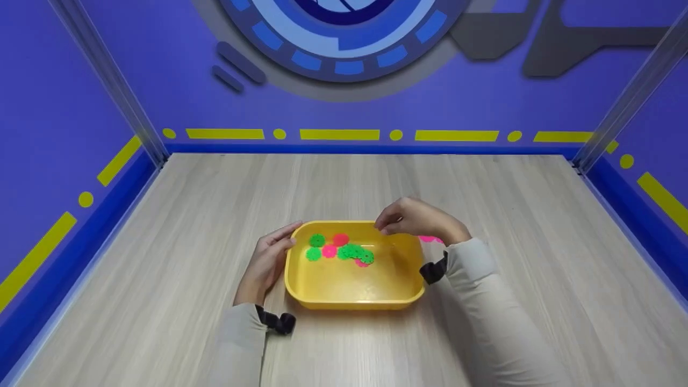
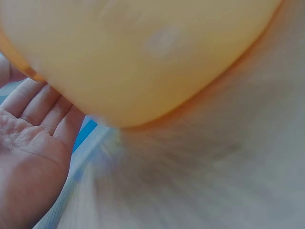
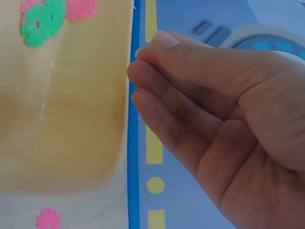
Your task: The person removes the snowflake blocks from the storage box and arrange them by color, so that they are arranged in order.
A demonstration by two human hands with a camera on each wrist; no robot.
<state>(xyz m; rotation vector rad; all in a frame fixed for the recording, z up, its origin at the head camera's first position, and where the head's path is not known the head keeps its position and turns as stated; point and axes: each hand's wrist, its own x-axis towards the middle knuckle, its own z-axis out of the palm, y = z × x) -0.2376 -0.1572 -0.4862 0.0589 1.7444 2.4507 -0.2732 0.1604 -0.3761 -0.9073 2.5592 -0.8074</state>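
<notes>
My left hand (image 1: 267, 263) holds the yellow plastic tray (image 1: 355, 305) at its left end. The thumb lies over the rim, and the left wrist view shows the other fingers (image 2: 35, 102) against the outside. Several green notched discs (image 1: 352, 251) and pink ones (image 1: 329, 251) lie toward the back left of the tray floor, some overlapping. My right hand (image 1: 419, 219) is at the back right rim, fingers bent loosely and fingertips close together. Nothing shows between those fingers in the right wrist view, though the inner fingertips are partly hidden.
Pink discs (image 1: 429, 238) lie on the wooden table (image 1: 226, 188) right of the tray, partly covered by the right wrist. Blue printed panels (image 1: 344, 115) wall the table at the back and both sides, with metal posts at the corners.
</notes>
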